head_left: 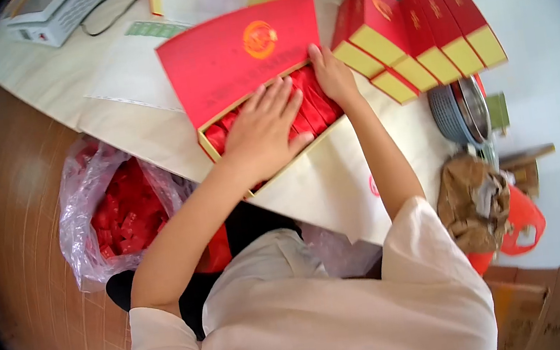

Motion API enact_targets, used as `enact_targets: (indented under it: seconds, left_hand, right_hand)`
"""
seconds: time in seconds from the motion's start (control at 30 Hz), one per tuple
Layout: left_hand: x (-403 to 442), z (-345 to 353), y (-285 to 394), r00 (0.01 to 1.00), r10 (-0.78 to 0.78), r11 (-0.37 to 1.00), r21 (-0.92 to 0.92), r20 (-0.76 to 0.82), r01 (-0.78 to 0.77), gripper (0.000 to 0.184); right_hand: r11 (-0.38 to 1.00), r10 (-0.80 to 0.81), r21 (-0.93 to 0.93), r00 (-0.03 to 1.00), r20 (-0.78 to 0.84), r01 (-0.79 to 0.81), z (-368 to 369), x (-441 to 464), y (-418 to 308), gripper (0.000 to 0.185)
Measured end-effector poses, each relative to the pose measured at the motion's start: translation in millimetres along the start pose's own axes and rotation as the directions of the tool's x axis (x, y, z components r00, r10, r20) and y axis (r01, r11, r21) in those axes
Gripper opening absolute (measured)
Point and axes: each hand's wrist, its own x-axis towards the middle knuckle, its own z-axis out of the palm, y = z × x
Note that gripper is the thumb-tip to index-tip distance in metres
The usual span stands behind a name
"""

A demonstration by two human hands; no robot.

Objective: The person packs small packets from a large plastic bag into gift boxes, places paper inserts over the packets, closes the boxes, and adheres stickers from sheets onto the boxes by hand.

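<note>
A red gift box [209,149] with yellow sides lies on the table, its red lid [220,54] raised and marked with a gold round emblem. Inside it is shiny red satin [313,102] in folds or packets; I cannot tell which. My left hand [263,131] rests flat on the satin, fingers spread, hiding the middle of the box. At the box's right end, my right hand [334,78] grips the edge close to the lid; part of its fingers is hidden.
Several closed red-and-yellow boxes [427,25] stand at the right. White paper [137,73] lies behind the lid. On the floor at left, a clear plastic bag [76,225] holds many small red packets [127,211]. A metal pot [475,108] and brown paper bag [459,200] are at right.
</note>
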Motion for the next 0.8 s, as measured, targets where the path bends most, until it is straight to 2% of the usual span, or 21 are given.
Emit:
enact_targets:
  seconds: [0.1, 0.13, 0.2, 0.27, 0.3, 0.33, 0.4, 0.47, 0.6, 0.73, 0.8]
  left_hand:
    - [8, 4, -1, 1.0, 0.009, 1.0, 0.015, 0.017, -0.009, 0.067]
    - [9, 5, -2, 1.0, 0.009, 1.0, 0.012, 0.012, -0.009, 0.066]
    - [8, 8, -4, 1.0, 0.0, 1.0, 0.01, -0.004, 0.0, 0.063]
    - [9, 8, -6, 1.0, -0.009, 1.0, -0.007, -0.008, 0.009, 0.062]
    - [9, 9, -6, 1.0, -0.014, 1.0, -0.019, -0.02, 0.014, 0.061]
    - [9, 10, -8, 1.0, -0.014, 0.999, -0.034, -0.023, 0.013, 0.059]
    - [8, 7, -8, 1.0, -0.018, 0.998, -0.053, -0.011, 0.018, 0.058]
    - [6, 7, -9, 0.999, -0.04, 0.997, -0.064, -0.004, 0.039, 0.057]
    - [6, 10, -12, 0.999, -0.033, 0.998, -0.063, -0.006, 0.032, 0.058]
    - [5, 10, -12, 0.999, -0.033, 0.998, -0.057, -0.014, 0.032, 0.057]
    - [5, 12, -13, 0.999, -0.031, 0.998, -0.053, -0.039, 0.029, 0.057]
  right_hand:
    - [0.996, -0.045, 0.083, 0.998, 0.042, 0.041, -5, 1, 6, 0.062]
    - [0.983, -0.066, 0.173, 0.996, 0.063, 0.055, -6, 5, 12, 0.062]
    - [0.937, -0.102, 0.332, 0.994, -0.038, 0.109, -20, -12, 18, 0.058]
    - [0.911, -0.024, 0.41, 0.999, -0.039, 0.038, -42, -37, 24, 0.053]
    - [0.929, -0.07, 0.356, 0.993, -0.095, 0.1, -50, -51, 38, 0.047]
    - [0.94, -0.051, 0.331, 0.994, -0.093, 0.079, -59, -69, 47, 0.047]
    - [1.0, 0.024, 0.007, 0.999, -0.026, -0.024, -79, -114, 61, 0.043]
    - [0.981, -0.071, -0.176, 0.995, 0.063, 0.081, -85, -164, 84, 0.044]
    - [0.948, -0.091, -0.28, 0.974, 0.209, 0.149, -76, -251, 35, 0.048]
    - [0.957, -0.037, -0.276, 0.982, 0.184, 0.088, -63, -281, 3, 0.05]
    - [0.954, 0.001, -0.291, 0.973, 0.23, 0.068, -64, -283, -5, 0.049]
